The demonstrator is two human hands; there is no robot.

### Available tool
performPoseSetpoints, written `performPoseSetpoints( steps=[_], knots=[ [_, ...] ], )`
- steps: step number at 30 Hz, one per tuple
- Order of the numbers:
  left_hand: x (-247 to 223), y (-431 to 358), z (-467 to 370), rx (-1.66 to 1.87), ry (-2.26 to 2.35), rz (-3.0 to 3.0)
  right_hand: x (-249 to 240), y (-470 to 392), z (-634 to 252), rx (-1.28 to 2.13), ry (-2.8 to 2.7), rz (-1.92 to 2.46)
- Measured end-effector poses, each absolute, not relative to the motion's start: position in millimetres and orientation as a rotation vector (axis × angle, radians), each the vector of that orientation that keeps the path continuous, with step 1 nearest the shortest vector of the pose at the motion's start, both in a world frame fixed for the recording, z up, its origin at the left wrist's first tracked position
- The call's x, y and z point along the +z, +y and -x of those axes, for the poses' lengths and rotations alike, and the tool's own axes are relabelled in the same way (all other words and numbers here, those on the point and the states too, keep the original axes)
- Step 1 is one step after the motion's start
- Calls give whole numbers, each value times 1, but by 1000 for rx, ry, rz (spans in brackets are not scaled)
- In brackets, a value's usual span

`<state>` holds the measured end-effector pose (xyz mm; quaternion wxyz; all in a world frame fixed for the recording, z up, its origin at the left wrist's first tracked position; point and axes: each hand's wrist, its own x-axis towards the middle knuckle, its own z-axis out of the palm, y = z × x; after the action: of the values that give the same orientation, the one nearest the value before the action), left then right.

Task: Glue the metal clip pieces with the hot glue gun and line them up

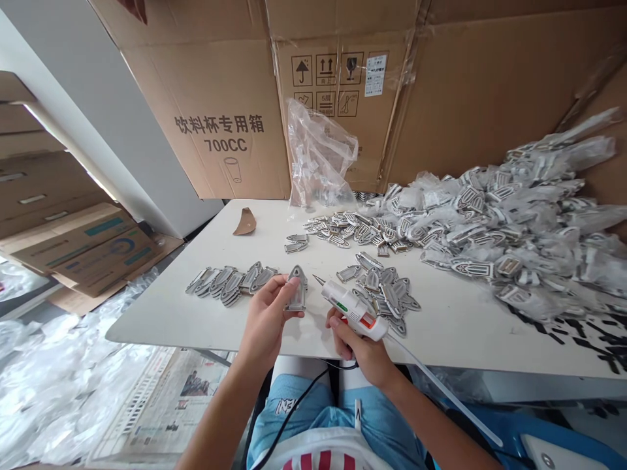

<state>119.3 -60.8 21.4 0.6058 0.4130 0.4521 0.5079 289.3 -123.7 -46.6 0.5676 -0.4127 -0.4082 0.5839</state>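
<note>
My left hand (pixel 275 303) pinches a grey metal, boat-shaped piece (pixel 296 294) upright above the table's front part. Wrapped round the handle of a white hot glue gun (pixel 353 309) is my right hand (pixel 360 349). The gun's metal nozzle points left toward the held piece, apart from it, and a long glue stick (pixel 445 388) sticks out of its rear. Left of my left hand lies a row of stacked similar pieces (pixel 230 282). Beyond the glue gun, a loose heap of them (pixel 385 287) rests on the table.
The white table (pixel 171 313) backs onto large cardboard boxes (pixel 210 85). Many plastic-bagged pieces (pixel 470 222) pile up at the right, with black strips (pixel 582 333) in front. A clear bag (pixel 318 150) and a brown scrap (pixel 245 222) are at the back. A black cord (pixel 294 414) crosses my lap.
</note>
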Motion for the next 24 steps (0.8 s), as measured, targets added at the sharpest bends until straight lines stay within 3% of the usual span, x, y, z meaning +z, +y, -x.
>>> performPoseSetpoints(
  steps=[24],
  knots=[
    [16, -62, -122, 1242, 1125, -1207, -47, -123, -290, 1374, -968, 977]
  ],
)
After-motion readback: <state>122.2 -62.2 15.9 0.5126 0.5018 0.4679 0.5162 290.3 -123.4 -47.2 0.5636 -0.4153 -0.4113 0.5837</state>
